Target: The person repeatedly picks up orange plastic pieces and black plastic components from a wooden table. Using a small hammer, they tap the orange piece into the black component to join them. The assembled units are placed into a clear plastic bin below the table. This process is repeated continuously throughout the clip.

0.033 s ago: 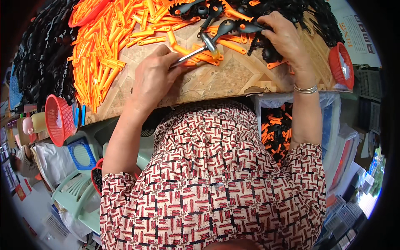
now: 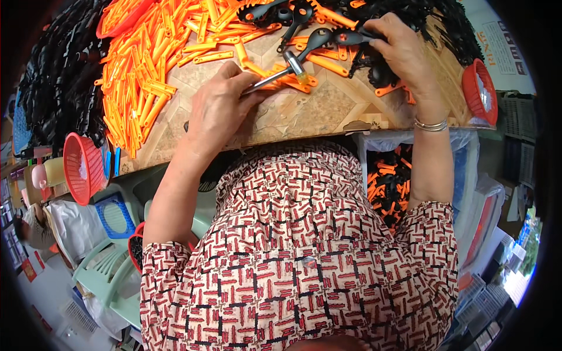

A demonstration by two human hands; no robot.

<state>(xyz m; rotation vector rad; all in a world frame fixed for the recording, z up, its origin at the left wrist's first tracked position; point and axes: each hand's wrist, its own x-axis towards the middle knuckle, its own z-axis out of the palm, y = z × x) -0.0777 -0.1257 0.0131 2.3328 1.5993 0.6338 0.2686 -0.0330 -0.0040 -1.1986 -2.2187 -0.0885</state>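
My left hand [image 2: 216, 105] is closed round the metal handle of a small hammer [image 2: 294, 63], whose head with a yellowish face lies over several orange handles [image 2: 281, 79] on the table. Farther right, the thumb and fingers of my right hand [image 2: 401, 52] are closed on the end of a black spoon-shaped utensil piece [image 2: 348, 37]. Beside it lies another black spoon head [image 2: 319, 40], and the two heads appear to touch or overlap. Under my right wrist are a dark rounded piece [image 2: 381, 76] and an orange handle [image 2: 388, 90].
A big heap of orange handles [image 2: 140, 76] covers the table's left part. Black parts are piled at far left [image 2: 58, 76] and far right [image 2: 451, 35]. Red baskets stand at the left [image 2: 84, 168] and right [image 2: 480, 93] edges. Below the table edge, a lined bin [image 2: 386, 181] holds orange-and-black pieces.
Both hands have shifted very slightly to the right, and the hammer has dipped a little. Both grips look the same.
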